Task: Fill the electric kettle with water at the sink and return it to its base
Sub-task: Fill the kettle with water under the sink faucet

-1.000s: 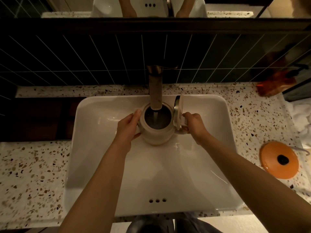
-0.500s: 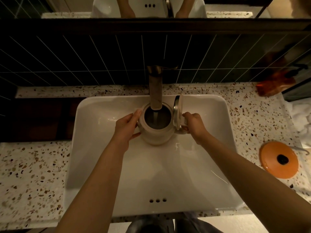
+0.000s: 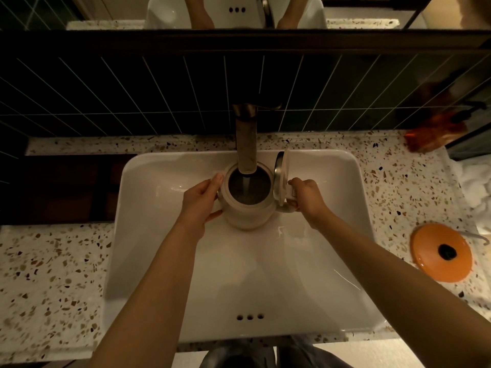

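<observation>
Dark tiles (image 3: 132, 96) back a speckled terrazzo surface (image 3: 53, 274) that carries a white sink (image 3: 265, 288), with a mirror strip above the tiles. Inside the basin, the cream electric kettle (image 3: 248, 217) is held upright directly under the faucet (image 3: 246, 144), whose spout ends just over the open mouth; a thin stream of water falls into the dark interior. The kettle's lid (image 3: 281, 176) stands flipped up on the right side of the opening. The left hand (image 3: 200, 201) cups the kettle's left wall, its fingers (image 3: 216, 180) spread around the body with one fingertip at the rim. The right hand (image 3: 308, 199) is wrapped tight around the handle beside the lid hinge. Whether the kettle's bottom rests on the basin floor or hangs just above it is hard to judge from overhead. On the surface well to the right of the sink lies the orange round base (image 3: 442, 253), its cord trailing off rightward. An orange-brown object (image 3: 435, 134), too dim to identify, sits at the back right.
</observation>
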Demonstrator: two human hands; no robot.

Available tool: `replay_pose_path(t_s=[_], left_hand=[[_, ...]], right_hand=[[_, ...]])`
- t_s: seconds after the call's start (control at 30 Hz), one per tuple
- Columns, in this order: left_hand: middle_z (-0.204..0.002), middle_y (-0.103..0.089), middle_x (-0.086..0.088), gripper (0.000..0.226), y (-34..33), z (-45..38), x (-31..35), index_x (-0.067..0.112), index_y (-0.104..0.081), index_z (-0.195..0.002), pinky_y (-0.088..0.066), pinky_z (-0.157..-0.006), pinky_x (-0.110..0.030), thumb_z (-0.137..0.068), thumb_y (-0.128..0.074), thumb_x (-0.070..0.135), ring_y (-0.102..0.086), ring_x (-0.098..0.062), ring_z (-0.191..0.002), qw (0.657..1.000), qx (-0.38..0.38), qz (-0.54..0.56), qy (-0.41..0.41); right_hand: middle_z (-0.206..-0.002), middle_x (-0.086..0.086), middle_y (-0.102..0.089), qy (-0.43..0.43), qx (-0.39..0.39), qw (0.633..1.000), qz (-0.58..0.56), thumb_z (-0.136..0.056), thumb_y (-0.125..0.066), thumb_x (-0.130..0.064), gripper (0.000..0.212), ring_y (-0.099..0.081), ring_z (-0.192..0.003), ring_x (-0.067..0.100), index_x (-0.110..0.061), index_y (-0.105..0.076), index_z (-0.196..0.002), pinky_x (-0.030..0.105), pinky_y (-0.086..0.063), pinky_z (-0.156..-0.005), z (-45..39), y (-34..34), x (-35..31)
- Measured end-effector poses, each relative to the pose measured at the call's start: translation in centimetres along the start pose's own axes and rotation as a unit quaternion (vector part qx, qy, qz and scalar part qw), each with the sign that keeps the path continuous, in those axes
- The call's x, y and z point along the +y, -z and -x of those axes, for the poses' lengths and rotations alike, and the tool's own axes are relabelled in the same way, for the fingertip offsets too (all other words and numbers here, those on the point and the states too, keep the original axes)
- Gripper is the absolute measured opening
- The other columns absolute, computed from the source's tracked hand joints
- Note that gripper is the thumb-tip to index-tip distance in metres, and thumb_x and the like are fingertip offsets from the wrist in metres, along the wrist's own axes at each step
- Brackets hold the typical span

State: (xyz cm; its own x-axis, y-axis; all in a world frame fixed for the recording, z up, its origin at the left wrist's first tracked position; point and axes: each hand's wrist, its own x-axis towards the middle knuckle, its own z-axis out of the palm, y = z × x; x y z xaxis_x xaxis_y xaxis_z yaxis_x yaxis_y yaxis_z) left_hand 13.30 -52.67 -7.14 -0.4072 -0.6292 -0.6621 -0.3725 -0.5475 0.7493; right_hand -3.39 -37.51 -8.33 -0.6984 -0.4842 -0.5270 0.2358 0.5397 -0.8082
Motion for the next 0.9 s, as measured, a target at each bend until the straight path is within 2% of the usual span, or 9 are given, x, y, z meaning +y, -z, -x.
replay_pose_path(t_s=[0.1,0.27,0.47,0.63,0.9], left_hand=[[-0.120,-0.069,0.005,0.038,0.00,0.01,-0.02,0.025,-0.070,-0.115,-0.057,-0.083,-0.043,-0.086,-0.066,0.049,-0.059,-0.016,-0.116,1.000,0.006,-0.002,0.002],[-0.118,-0.069,0.006,0.036,0.03,0.09,-0.03,0.026,-0.071,-0.112,-0.057,-0.086,-0.045,-0.086,-0.066,0.049,-0.058,-0.015,-0.116,1.000,0.005,-0.002,0.005],[-0.116,-0.069,0.006,0.032,-0.04,0.17,-0.11,0.027,-0.071,-0.110,-0.056,-0.089,-0.047,-0.087,-0.065,0.048,-0.059,-0.015,-0.114,1.000,0.009,0.001,0.004],[-0.114,-0.069,0.007,0.036,-0.04,0.39,-0.05,0.025,-0.069,-0.115,-0.057,-0.085,-0.044,-0.087,-0.065,0.048,-0.059,-0.015,-0.114,1.000,0.011,-0.001,0.002],[-0.113,-0.069,0.007,0.026,-0.37,0.61,-0.10,0.030,-0.069,-0.107,-0.056,-0.086,-0.041,-0.090,-0.060,0.048,-0.060,-0.014,-0.112,0.999,0.019,-0.023,-0.023]], right_hand=[[-0.060,0.016,-0.046,0.002,0.000,1.000,0.003,-0.077,-0.041,-0.028,0.029,-0.043,-0.061,0.027,-0.004,-0.053,-0.067,0.038,-0.037,-0.065,0.02,-0.01,0.01],[-0.065,0.019,-0.047,0.000,0.004,1.000,0.004,-0.085,-0.041,-0.021,0.027,-0.045,-0.062,0.028,-0.003,-0.054,-0.070,0.036,-0.038,-0.064,0.02,-0.05,0.01],[-0.060,0.016,-0.047,0.002,0.000,1.000,0.011,-0.084,-0.040,-0.022,0.029,-0.045,-0.058,0.023,-0.004,-0.052,-0.066,0.034,-0.038,-0.062,0.10,-0.04,-0.12],[-0.060,0.015,-0.046,-0.005,0.010,1.000,0.004,-0.087,-0.042,-0.019,0.027,-0.045,-0.058,0.024,-0.005,-0.049,-0.064,0.033,-0.038,-0.061,0.04,-0.09,-0.09],[-0.056,0.013,-0.046,0.003,0.012,1.000,0.004,-0.088,-0.040,-0.017,0.032,-0.044,-0.051,0.019,-0.006,-0.045,-0.058,0.025,-0.039,-0.050,-0.04,-0.10,-0.04]])
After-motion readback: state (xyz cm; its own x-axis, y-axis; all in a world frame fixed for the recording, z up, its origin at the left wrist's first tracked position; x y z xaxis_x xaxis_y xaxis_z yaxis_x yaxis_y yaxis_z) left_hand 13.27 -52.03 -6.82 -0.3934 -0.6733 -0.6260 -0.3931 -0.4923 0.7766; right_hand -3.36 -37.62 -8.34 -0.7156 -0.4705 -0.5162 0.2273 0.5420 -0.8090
